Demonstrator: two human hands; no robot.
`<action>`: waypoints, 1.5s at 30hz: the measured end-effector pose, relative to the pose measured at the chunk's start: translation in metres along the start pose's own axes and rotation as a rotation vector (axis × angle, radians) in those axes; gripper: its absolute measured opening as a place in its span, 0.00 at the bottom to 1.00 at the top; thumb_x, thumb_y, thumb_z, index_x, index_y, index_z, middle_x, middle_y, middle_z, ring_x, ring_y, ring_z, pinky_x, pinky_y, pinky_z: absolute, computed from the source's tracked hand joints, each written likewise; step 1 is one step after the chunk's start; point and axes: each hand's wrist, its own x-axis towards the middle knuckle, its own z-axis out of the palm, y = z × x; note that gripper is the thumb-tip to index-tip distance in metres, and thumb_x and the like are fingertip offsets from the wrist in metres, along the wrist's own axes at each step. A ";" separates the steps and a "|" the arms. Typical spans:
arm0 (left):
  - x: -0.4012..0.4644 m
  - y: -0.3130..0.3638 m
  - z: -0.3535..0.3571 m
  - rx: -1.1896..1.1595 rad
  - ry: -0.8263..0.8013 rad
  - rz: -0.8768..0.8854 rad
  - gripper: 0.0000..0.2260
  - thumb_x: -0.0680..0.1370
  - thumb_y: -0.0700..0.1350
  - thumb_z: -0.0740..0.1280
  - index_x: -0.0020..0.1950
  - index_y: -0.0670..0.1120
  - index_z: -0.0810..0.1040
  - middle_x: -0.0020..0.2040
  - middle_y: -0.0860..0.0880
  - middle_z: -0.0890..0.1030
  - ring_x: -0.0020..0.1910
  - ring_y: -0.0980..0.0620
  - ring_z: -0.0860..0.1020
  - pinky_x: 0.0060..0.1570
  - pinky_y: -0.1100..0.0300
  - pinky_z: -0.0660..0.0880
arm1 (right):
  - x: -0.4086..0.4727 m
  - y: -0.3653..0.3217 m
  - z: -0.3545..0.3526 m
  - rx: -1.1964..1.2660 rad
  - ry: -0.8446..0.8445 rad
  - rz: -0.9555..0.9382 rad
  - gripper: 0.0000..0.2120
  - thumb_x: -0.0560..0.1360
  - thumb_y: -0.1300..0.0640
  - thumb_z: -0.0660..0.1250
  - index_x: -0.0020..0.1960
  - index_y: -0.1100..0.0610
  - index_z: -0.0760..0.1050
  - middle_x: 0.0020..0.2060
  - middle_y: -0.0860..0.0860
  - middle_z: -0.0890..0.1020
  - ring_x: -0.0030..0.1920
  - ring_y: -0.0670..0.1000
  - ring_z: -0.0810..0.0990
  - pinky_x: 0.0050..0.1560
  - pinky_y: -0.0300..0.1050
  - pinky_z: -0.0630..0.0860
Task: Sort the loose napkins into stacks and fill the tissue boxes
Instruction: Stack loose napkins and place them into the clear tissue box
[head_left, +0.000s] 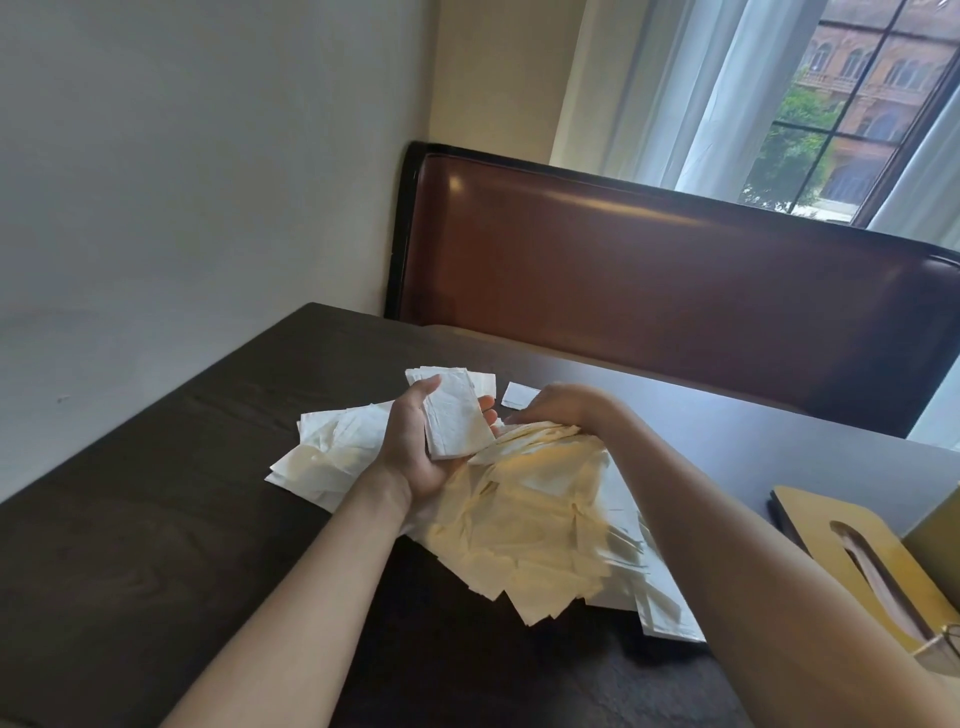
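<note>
left hand (415, 441): palm up above the dark table (156, 519), fingers curled round a small stack of folded napkins (454, 415). right hand (556, 408): knuckles up, fingertips on the loose napkin pile (530, 519) just beside; grip cannot be told. tissue box (872, 561): near right edge.

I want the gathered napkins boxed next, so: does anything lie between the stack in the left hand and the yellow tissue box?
Yes. The left hand holds the napkin stack, and the yellow tissue box sits at the table's right edge. Between them lie the loose napkin pile and the right forearm, which crosses that path.
</note>
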 end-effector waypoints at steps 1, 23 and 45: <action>0.000 -0.001 0.001 0.018 0.011 -0.011 0.21 0.80 0.55 0.62 0.61 0.38 0.79 0.49 0.39 0.83 0.45 0.43 0.81 0.53 0.47 0.77 | 0.000 -0.002 0.000 -0.025 -0.017 0.008 0.20 0.74 0.35 0.67 0.41 0.53 0.78 0.41 0.49 0.81 0.40 0.49 0.78 0.43 0.43 0.72; -0.009 0.000 -0.003 -0.046 -0.020 0.148 0.22 0.79 0.56 0.66 0.66 0.42 0.78 0.61 0.38 0.81 0.55 0.43 0.82 0.52 0.49 0.80 | -0.028 -0.009 -0.019 0.878 0.488 -0.364 0.02 0.73 0.61 0.75 0.42 0.56 0.83 0.35 0.52 0.83 0.32 0.47 0.79 0.34 0.41 0.76; -0.006 0.013 -0.010 -0.242 -0.223 0.291 0.23 0.78 0.55 0.66 0.68 0.42 0.74 0.60 0.41 0.75 0.51 0.46 0.79 0.49 0.54 0.80 | -0.067 -0.002 -0.027 0.627 0.258 -0.239 0.04 0.75 0.60 0.73 0.41 0.57 0.83 0.29 0.50 0.78 0.26 0.45 0.72 0.27 0.37 0.69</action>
